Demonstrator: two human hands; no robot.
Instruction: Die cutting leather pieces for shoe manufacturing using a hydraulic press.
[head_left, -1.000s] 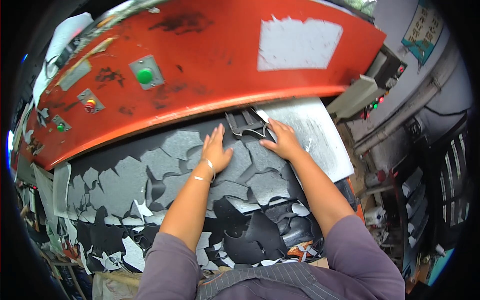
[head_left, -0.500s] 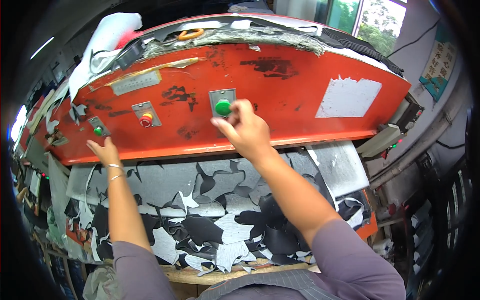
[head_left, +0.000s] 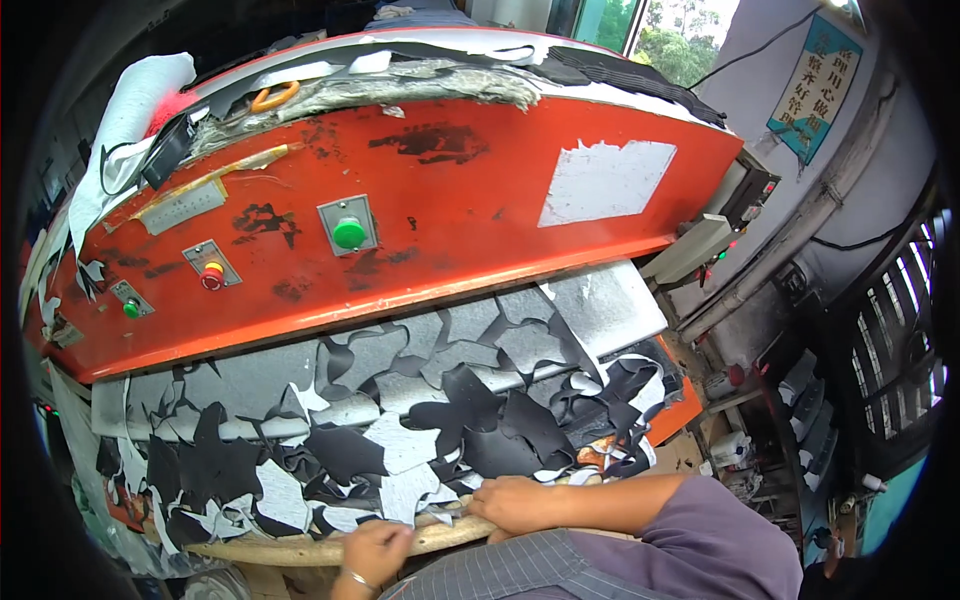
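My left hand [head_left: 375,552] hovers by the wooden front edge [head_left: 290,550] of the machine's bed, its fingers curled in; I see nothing in them. My right hand [head_left: 515,503] lies against that same edge farther right, fingers bent and pressed together at the scraps, their tips hidden. Before both hands spreads a heap of black and white sheet offcuts, with a white piece [head_left: 404,492] close to the left fingers and a black piece [head_left: 515,440] beyond the right hand. Behind the heap, a grey slab [head_left: 270,385] carries cut sheet with curved gaps.
A long red machine beam [head_left: 480,215] spans the back. It bears a large green button [head_left: 348,233], a red knob [head_left: 212,275] and a small green button [head_left: 131,309]. An orange ring [head_left: 275,96] and a white roll [head_left: 140,110] lie on top. Pipes line the right wall.
Both hands have come down from the green buttons on the red beam to the wooden front edge. The view has turned toward the right.
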